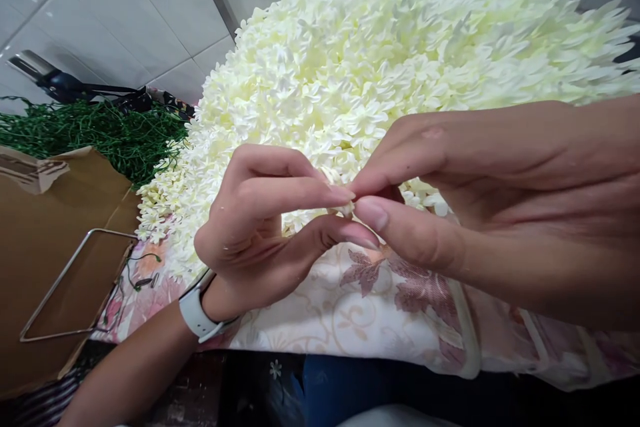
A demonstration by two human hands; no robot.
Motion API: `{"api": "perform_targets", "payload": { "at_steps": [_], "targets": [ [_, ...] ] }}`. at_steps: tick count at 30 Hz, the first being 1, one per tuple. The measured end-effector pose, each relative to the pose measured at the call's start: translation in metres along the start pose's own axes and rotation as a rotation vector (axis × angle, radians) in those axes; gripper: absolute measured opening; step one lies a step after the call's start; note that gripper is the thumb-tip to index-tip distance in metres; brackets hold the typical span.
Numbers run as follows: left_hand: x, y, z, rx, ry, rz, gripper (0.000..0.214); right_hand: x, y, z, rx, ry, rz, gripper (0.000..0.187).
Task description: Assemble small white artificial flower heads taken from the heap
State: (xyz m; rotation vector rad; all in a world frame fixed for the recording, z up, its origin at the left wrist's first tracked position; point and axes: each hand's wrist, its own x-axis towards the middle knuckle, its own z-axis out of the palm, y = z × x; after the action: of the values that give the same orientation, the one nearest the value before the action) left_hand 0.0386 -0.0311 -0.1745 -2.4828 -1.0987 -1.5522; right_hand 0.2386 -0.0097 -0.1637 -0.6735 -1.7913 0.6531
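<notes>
My left hand [260,227] and my right hand [450,207] meet fingertip to fingertip in the middle of the view. Both pinch a small cream artificial flower [345,208], mostly hidden between thumbs and forefingers. A white band [196,313] sits on my left wrist. Behind the hands rises a big heap of cream artificial flowers [380,67], lying on a floral-printed cloth [350,307].
A pile of green plastic stems [95,130] lies at the left beside a brown cardboard box [45,240] with a bent metal wire frame [70,280] on it. White wall tiles [125,13] stand behind. A single loose flower [275,368] lies on dark fabric below.
</notes>
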Motion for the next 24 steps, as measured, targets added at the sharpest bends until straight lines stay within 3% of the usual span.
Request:
{"api": "perform_targets", "payload": {
  "at_steps": [7, 11, 20, 24],
  "targets": [
    [-0.002, -0.002, -0.004, 0.037, -0.031, -0.001, 0.021, 0.004, -0.007, -0.005, -0.184, 0.028, -0.069, 0.008],
    [-0.003, -0.001, -0.005, 0.039, -0.039, 0.003, 0.020, 0.001, -0.005, -0.006, -0.207, -0.030, -0.063, 0.007],
    [-0.003, -0.001, -0.006, 0.054, -0.028, 0.043, 0.021, -0.003, 0.002, -0.002, -0.238, 0.033, -0.142, 0.012],
    [-0.003, -0.002, -0.007, 0.086, -0.082, 0.063, 0.026, -0.003, 0.005, -0.003, -0.223, -0.025, -0.144, 0.015]
  ]
}}
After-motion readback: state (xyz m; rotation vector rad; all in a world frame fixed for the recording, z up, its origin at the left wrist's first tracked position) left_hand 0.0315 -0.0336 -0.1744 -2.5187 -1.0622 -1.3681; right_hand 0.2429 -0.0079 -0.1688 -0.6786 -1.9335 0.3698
